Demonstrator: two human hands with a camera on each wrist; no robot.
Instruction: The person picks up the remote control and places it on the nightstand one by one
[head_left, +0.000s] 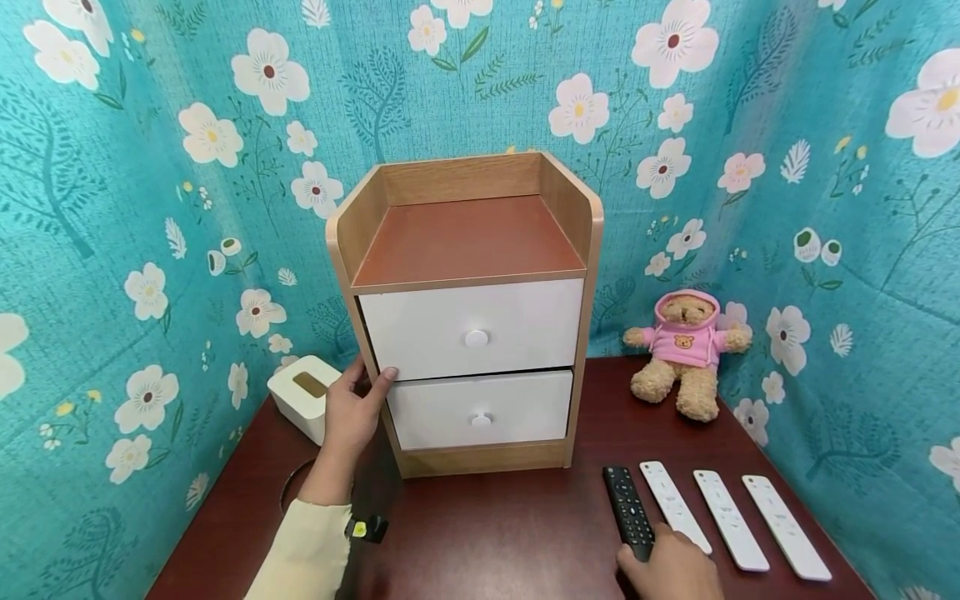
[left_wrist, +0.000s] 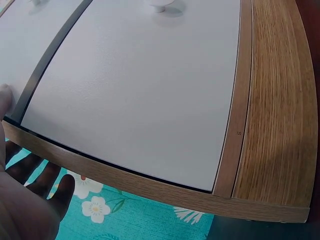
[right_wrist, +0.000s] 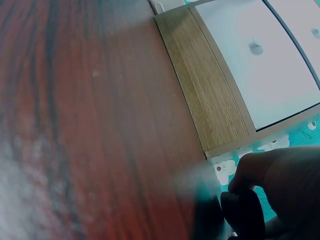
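The right hand (head_left: 671, 571) grips the near end of the black remote (head_left: 628, 511) on the desk (head_left: 487, 533) (light, rigid, slick plastic; best held mid-body). The left hand (head_left: 352, 412), fingers relaxed, rests against the drawer cabinet (head_left: 465, 333).

Wood-grain cabinet (head_left: 465, 242) with matt white drawer fronts (head_left: 472, 329).
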